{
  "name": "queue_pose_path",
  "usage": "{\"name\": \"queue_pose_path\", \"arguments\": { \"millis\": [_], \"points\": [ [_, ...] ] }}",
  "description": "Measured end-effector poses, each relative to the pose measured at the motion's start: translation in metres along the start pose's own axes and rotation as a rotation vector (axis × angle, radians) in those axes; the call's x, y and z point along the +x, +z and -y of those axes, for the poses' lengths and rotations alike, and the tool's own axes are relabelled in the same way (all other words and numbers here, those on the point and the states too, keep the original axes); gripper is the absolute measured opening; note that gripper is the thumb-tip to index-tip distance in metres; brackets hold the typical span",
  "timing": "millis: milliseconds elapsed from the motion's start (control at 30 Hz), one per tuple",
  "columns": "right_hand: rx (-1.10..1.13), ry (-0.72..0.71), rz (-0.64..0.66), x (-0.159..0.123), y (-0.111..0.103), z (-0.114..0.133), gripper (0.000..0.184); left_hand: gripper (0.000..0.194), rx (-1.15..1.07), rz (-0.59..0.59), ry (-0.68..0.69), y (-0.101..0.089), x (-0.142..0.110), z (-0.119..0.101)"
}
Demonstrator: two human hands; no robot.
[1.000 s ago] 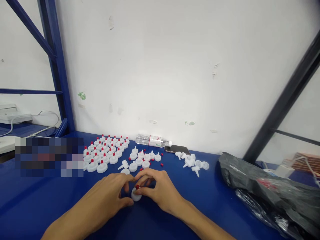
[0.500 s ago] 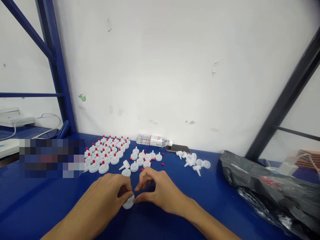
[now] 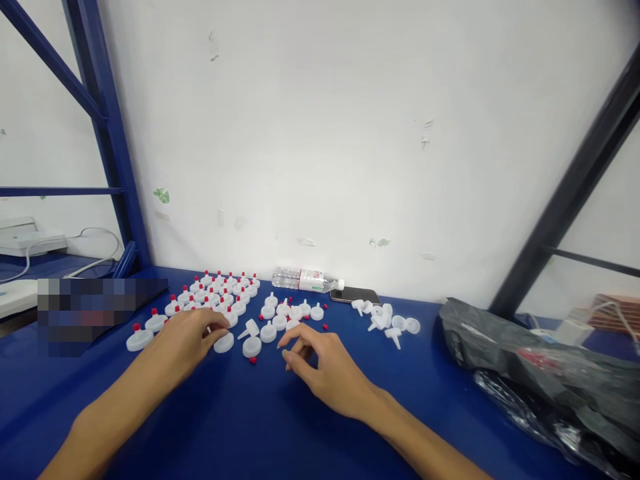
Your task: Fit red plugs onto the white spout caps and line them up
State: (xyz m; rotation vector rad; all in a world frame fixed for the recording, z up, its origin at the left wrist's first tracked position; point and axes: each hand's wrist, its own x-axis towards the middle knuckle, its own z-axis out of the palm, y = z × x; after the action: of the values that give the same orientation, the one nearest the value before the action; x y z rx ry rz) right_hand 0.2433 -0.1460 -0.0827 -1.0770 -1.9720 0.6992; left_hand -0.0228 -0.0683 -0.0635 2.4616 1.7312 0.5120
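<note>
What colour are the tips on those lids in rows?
The tips are red, best seen in the head view.

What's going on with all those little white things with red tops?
A person's left hand grips a white spouted cap beside rows of red-topped caps; its top is hidden. The right hand is partly open over the blue table, with nothing visible in it. Between the hands are caps without red tops and a loose red top.
</note>
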Motion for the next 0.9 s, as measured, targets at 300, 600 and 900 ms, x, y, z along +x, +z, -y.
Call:
{"name": "queue_pose_path", "arguments": {
  "millis": [300,600,900],
  "points": [
    [-0.408,-0.112,-0.039,-0.003,0.000,-0.004,0.035,0.047,0.061,-0.039,-0.013,0.017,0.000,0.014],
    [-0.563,-0.170,0.065,-0.003,0.005,-0.016,0.050,0.038,-0.055,-0.010,0.094,0.021,-0.016,-0.033],
    [-0.487,-0.169,0.057,-0.004,0.005,-0.010,0.037,0.028,-0.034,0.099,0.095,0.020,-0.018,-0.038]
  ]
}}
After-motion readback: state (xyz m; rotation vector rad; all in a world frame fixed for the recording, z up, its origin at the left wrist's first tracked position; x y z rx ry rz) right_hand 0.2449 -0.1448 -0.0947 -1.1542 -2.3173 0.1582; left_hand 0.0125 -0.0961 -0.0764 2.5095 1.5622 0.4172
